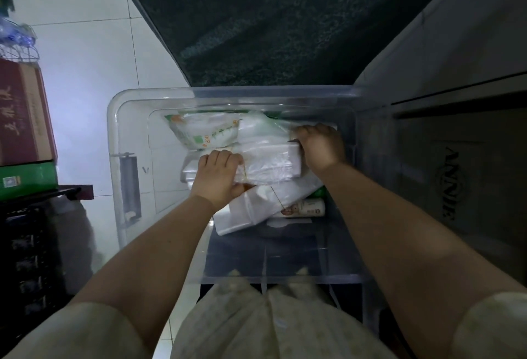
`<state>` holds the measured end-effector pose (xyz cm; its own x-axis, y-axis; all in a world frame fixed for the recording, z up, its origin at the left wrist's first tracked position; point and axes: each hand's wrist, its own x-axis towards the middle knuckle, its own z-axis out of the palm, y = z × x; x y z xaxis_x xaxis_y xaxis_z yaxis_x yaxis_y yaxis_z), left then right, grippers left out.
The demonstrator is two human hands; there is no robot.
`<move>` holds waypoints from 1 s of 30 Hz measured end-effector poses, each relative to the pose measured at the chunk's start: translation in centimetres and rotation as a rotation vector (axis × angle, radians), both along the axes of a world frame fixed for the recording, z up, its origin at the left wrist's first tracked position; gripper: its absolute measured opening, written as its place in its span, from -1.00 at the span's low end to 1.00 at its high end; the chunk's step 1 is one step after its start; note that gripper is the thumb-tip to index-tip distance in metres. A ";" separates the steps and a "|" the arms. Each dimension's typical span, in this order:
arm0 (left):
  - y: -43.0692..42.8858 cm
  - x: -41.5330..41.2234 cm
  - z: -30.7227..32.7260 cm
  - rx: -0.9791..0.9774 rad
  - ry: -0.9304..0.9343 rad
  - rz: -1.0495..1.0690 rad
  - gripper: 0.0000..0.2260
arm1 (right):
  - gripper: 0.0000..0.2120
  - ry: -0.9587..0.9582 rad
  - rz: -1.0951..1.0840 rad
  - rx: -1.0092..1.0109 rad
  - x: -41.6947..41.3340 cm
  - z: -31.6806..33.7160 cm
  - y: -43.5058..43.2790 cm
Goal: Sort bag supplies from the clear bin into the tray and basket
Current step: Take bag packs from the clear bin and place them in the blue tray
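A clear plastic bin (128, 136) stands on the floor below me with both my arms reaching into it. My left hand (218, 175) and my right hand (320, 146) grip the two ends of a thick stack of clear plastic bags (269, 163) bound with a band. Under it lies another white bag stack (251, 210). A printed green and white bag pack (199, 130) rests at the bin's far side. A small roll with a red label (303, 207) lies at the right, partly hidden. Neither tray nor basket is visible.
A dark green mat (271, 16) lies beyond the bin on white floor tiles (85, 59). A grey cabinet (456, 173) with embossed lettering stands at the right. Red and green cartons (25, 130) sit stacked at the left above a dark crate (28, 259).
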<state>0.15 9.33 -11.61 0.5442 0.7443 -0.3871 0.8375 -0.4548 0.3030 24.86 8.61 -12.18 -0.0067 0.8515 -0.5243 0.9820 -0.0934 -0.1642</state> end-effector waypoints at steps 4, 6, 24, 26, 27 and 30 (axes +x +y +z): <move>-0.9 -0.4 4.0 -0.007 0.045 0.026 -0.55 | -0.63 -0.029 0.006 0.036 -0.9 4.0 -1.4; -1.7 -0.6 6.7 0.002 0.049 0.043 -0.57 | -0.64 -0.050 0.009 0.076 -1.0 6.4 -2.5; -7.3 -2.3 25.5 0.331 -0.150 -0.156 -0.61 | -0.65 0.146 -0.253 0.494 -6.0 26.2 -12.4; -7.2 -3.1 26.0 0.340 -0.187 -0.222 -0.60 | -0.68 0.115 -0.357 0.547 -7.3 27.0 -13.7; -7.2 -3.5 26.2 0.341 -0.210 -0.257 -0.61 | -0.70 0.102 -0.420 0.589 -8.0 27.4 -14.5; -7.6 -4.6 26.8 0.340 -0.289 -0.375 -0.63 | -0.67 0.041 -0.600 0.697 -10.1 28.3 -17.7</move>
